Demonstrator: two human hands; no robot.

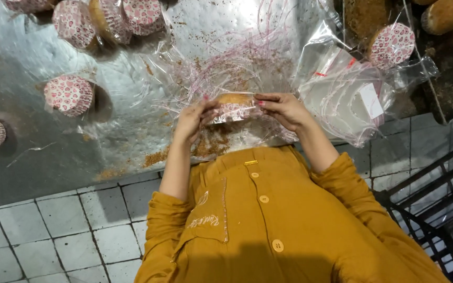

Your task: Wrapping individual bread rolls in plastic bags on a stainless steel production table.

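A crumb-strewn metal table (38,131) above a tiled floor. Both hands, left hand (194,119) and right hand (284,109), pinch a bagged cupcake (234,106) between them at its ends. It looks light, soft and crushable; its clear wrap appears slippery.

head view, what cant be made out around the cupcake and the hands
- Cupcake, head view: its lower half is covered by the fingers and glare from the clear wrapper.
- Left hand and right hand: palms face away, so the grip underneath is hidden.
- Stack of clear bags: reflections blur where one bag ends.
- Cupcakes at the top right: cut off by the picture's edge.
- Metal table: its left part runs out of the picture.
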